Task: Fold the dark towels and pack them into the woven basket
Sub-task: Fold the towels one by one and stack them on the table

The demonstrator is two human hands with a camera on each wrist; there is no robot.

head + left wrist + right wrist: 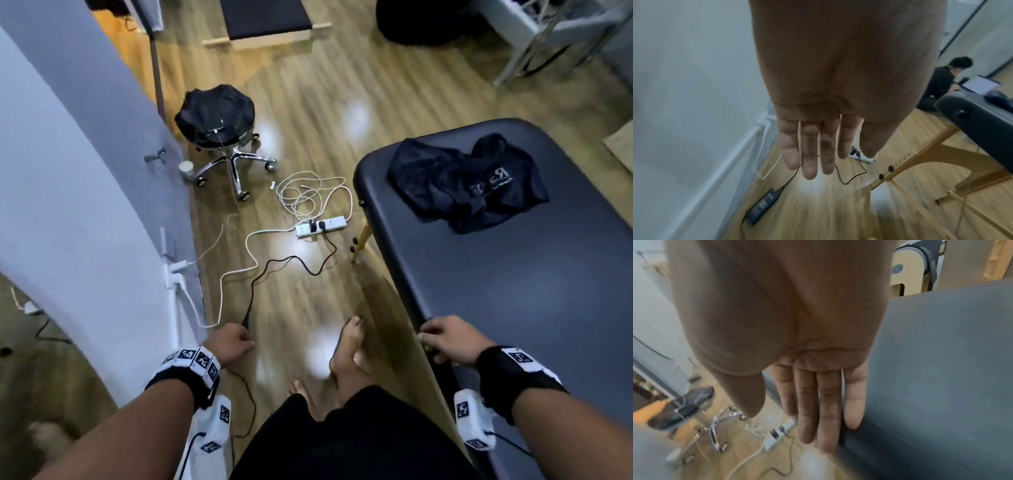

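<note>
- Towels (467, 181) lie crumpled, unfolded, on the far part of the padded table (513, 291); no woven basket shows.
- Left hand (230, 342) hangs empty, fingers relaxed; right hand (448, 339) is empty too, at the table's near edge.
- Judged: folding not begun; next, reach the towels.

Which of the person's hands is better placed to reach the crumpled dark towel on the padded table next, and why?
Probably the right hand. It hangs open at the padded table's near edge, the side where the dark towel lies. The left hand, also open and empty, hangs over the floor by the wall, farther from it.
</note>
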